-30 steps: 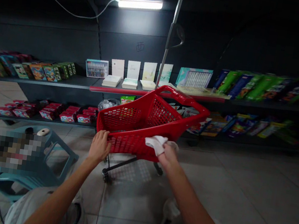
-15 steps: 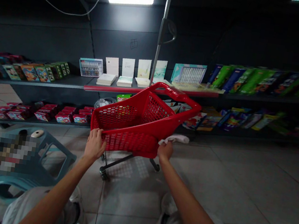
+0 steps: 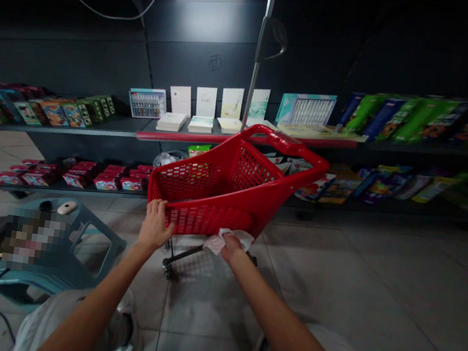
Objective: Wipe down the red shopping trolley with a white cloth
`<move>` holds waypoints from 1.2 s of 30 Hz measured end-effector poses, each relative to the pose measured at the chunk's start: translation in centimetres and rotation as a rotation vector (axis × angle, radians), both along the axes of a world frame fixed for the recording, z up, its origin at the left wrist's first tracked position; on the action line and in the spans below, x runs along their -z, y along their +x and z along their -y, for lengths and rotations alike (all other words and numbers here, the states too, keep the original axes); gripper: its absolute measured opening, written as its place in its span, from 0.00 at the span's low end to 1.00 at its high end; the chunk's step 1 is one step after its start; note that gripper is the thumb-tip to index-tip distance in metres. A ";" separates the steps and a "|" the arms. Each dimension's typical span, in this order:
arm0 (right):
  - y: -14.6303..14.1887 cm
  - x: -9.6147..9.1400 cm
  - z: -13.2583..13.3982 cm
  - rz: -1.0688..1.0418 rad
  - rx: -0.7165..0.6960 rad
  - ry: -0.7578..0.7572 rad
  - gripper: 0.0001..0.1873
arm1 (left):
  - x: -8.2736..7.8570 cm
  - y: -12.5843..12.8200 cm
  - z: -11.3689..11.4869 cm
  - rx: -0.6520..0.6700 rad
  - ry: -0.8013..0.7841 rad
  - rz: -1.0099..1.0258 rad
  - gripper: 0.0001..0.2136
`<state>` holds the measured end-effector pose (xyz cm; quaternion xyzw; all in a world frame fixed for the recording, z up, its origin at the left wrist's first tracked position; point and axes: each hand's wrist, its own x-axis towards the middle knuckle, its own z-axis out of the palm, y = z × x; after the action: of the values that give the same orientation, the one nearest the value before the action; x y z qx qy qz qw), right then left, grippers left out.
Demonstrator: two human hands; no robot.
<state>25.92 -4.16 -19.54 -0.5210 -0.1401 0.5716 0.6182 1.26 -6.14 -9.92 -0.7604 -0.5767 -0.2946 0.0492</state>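
Dropping lower — cloth (image 3: 229, 237), at basket (image 3: 210, 219) bottom

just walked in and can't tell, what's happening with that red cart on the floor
A person low on the tiled floor of a shop aisle is handling a small red shopping cart. Of the two hands, the left hand grips the near rim of the basket, and the right hand holds a white cloth against the bottom of the basket's near wall. Shelves of boxed goods stand behind, and a blue stool sits to the left.
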 end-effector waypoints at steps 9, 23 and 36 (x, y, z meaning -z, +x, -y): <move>-0.4 -7.5 1.6 -0.183 -0.076 0.132 0.12 | -0.9 1.3 1.0 -0.097 0.000 0.004 0.25; 6.1 -15.4 3.0 1.534 0.104 0.664 0.30 | -1.7 3.6 0.6 0.371 0.171 0.308 0.05; 5.4 -15.4 1.8 1.807 -0.048 0.637 0.28 | -1.2 5.1 0.8 0.240 0.143 0.129 0.23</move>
<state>31.36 -5.94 -4.12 -0.5695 -0.7236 -0.0984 0.3773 6.32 -6.96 -8.75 -0.7979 -0.4615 -0.3867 0.0305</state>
